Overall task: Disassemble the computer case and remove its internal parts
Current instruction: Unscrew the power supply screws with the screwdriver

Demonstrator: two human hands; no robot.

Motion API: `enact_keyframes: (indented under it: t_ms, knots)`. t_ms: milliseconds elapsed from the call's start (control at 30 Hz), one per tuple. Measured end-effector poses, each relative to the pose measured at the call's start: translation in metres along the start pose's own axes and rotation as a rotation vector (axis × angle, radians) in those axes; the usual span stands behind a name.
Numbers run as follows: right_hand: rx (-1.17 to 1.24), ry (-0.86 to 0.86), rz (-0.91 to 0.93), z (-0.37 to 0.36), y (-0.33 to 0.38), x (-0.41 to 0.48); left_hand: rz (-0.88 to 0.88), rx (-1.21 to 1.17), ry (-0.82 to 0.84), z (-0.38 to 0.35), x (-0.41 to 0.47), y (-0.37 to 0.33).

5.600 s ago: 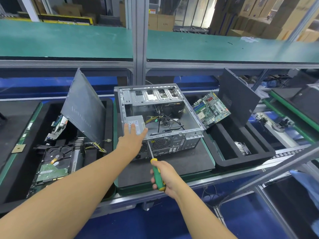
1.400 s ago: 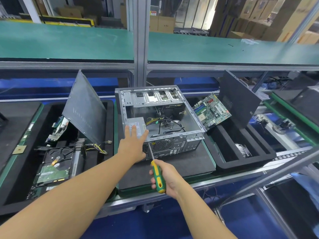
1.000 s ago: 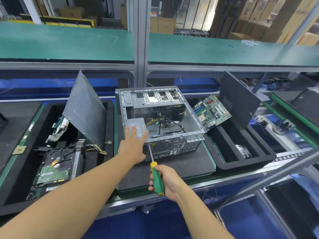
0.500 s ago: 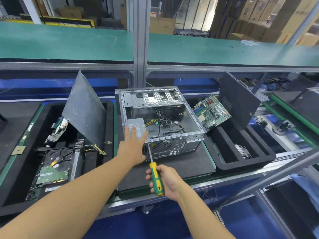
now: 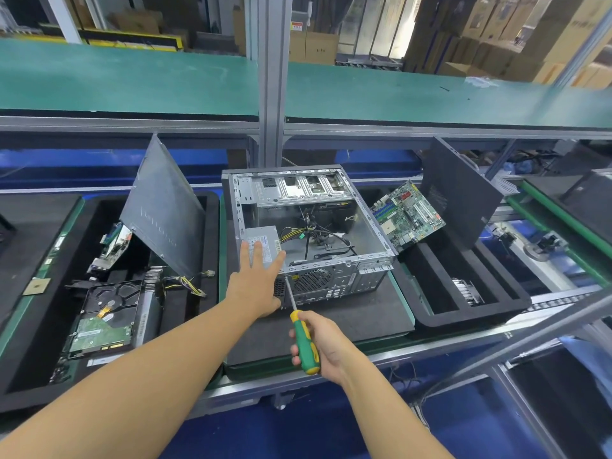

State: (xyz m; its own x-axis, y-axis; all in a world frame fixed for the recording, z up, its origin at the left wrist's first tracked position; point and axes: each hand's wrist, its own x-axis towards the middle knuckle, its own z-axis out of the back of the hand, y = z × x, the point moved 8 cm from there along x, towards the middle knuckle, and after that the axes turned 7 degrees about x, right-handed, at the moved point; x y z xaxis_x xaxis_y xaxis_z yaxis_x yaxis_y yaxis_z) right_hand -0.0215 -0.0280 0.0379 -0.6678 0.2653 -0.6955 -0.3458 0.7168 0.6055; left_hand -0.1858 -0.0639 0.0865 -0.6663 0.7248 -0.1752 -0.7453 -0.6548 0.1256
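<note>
The case (image 5: 371, 236) is bare, dull-shining sheet metal, its rear panel perforated. The screwdriver (image 5: 306, 342) has a glossy green-and-yellow plastic handle and a steel shaft. The mat (image 5: 364, 318) beneath looks matt black.

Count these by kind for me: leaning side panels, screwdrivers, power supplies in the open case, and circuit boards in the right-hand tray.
Leaning side panels: 2
Screwdrivers: 1
Power supplies in the open case: 1
Circuit boards in the right-hand tray: 1
Total: 5
</note>
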Motion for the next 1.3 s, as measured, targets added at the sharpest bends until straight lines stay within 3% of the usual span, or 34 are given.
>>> enact_keyframes:
  t_ms: [600, 867, 1100, 1300]
  knots:
    - [-0.078, 0.0, 0.072, -0.004, 0.004, -0.001, -0.017, -0.073, 0.009, -0.01, 0.006, 0.006]
    - [-0.01, 0.029, -0.014, -0.008, 0.004, -0.003, -0.012, -0.315, 0.027, -0.014, 0.009, 0.022]
    - [-0.041, 0.033, -0.007, -0.011, 0.004, -0.004, -0.025, -0.274, 0.019, -0.012, 0.002, 0.027]
    - [-0.111, -0.011, 0.08, -0.007, 0.009, -0.002, -0.044, -0.196, 0.154, 0.001, -0.001, 0.028]
